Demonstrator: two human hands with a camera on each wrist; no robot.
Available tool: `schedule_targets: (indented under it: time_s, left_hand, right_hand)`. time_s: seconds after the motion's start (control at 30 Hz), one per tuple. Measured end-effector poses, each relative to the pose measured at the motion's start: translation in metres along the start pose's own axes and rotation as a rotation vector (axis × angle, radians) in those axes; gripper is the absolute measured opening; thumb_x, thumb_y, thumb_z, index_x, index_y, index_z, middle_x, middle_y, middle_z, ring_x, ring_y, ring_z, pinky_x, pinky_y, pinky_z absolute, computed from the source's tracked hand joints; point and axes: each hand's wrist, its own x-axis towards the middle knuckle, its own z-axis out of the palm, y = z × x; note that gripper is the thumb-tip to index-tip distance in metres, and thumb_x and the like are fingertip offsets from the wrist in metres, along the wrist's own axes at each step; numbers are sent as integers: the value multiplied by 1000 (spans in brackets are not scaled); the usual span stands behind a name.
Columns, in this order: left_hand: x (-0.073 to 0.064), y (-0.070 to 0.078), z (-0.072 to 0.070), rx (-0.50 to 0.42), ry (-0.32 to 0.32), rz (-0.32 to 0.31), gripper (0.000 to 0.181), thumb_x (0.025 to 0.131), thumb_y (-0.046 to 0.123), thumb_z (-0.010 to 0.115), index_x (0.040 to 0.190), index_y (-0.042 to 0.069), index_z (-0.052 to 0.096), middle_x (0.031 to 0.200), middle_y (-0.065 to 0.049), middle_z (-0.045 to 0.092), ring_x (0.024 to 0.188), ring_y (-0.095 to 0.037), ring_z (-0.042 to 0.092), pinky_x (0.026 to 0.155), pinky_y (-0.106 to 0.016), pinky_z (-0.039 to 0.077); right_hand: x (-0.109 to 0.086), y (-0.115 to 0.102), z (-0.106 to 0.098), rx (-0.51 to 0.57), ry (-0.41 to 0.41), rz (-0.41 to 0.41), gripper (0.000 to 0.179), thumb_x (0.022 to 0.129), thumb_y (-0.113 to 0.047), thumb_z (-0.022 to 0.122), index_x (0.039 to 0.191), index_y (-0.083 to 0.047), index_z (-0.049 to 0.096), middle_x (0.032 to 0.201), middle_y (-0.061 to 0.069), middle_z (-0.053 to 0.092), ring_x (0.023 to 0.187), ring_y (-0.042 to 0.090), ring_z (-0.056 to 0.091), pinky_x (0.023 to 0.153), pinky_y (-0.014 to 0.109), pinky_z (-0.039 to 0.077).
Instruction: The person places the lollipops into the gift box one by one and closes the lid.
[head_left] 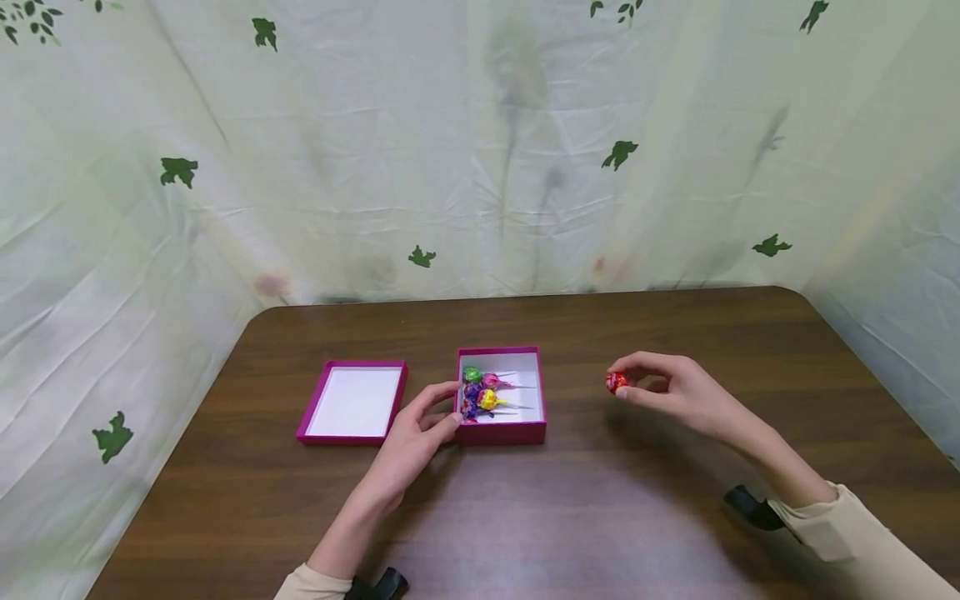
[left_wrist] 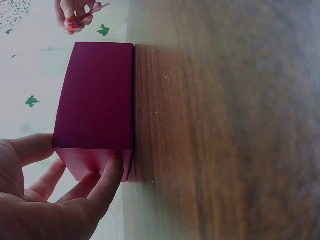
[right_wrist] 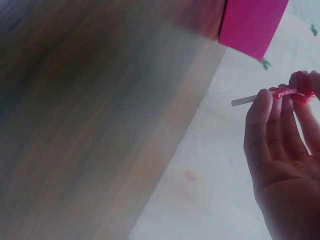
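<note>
A magenta box (head_left: pixel 501 432) with a white interior sits at the middle of the table. Inside, several wrapped lollipops lie with their sticks to the right; a green lollipop (head_left: pixel 472 374) and a yellow lollipop (head_left: pixel 488 399) stand out. My left hand (head_left: pixel 417 435) holds the box at its left side, with thumb and index at the rim and other fingers against the outer wall in the left wrist view. Away to the box's right, above the table, my right hand (head_left: pixel 678 392) pinches a red lollipop (head_left: pixel 616 382). Its white stick (right_wrist: pixel 244 100) shows in the right wrist view.
Left of the box lies its magenta lid (head_left: pixel 352 403), white inside face up. The brown wooden table (head_left: pixel 600 517) ends at the back against a pale curtain (head_left: pixel 480 167) with green leaf shapes. Black wrist straps (head_left: pixel 753 507) sit by the sleeves.
</note>
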Motion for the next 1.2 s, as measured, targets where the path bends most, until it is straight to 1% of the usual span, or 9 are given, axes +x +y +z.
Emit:
schedule_targets:
  time_s: [0.27,0.37,0.57,0.73,0.9,1.03,1.2]
  left_hand:
    - [0,0,0,-2,1,3,44,97,17,62,140,22,53,143,-1,47,118,-29,57,93,-44,51]
    - [0,0,0,-1,3,4,45,97,17,62,140,21,53,144,-1,47,118,-29,57,93,-43,51]
    - [0,-1,0,1,6,6,44,97,17,62,140,21,53,144,-1,47,118,-28,57,93,-43,51]
    - [1,-1,1,2,7,9,44,97,17,62,139,21,54,143,-1,48,117,-28,57,93,-44,51]
    - [1,-1,1,5,8,6,43,97,17,62,139,22,54,143,-1,48,117,-28,57,93,-44,51]
    - [0,-1,1,6,7,4,44,97,18,63,139,22,54,143,-1,47,117,-28,57,93,-43,51]
    - [0,0,0,4,4,2,43,97,18,63,139,22,54,143,-1,47,118,-29,57,93,-44,51]
  right_hand:
    - [3,-9,12,25,-7,-20,22,91,-22,73,112,-18,68,99,-5,69,90,16,63,74,31,55]
    - [4,-11,18,37,-6,-43,22,91,-20,73,113,-17,68,100,-6,69,89,16,64,75,31,55]
    - [8,-18,29,70,10,-100,24,90,-18,73,114,-13,68,100,-4,69,90,16,64,75,31,56]
    - [13,-27,39,104,20,-146,25,90,-16,74,114,-16,68,102,-4,69,91,17,64,75,34,57]
    - [19,-37,47,138,24,-151,27,88,-18,75,114,-16,68,102,-3,69,90,17,64,76,36,57]
    - [24,-46,54,131,36,-155,29,85,-19,79,112,-19,69,102,-3,68,86,16,64,74,34,57]
    - [34,-57,63,132,34,-177,29,84,-18,80,111,-16,68,101,-4,67,82,16,64,73,33,56]
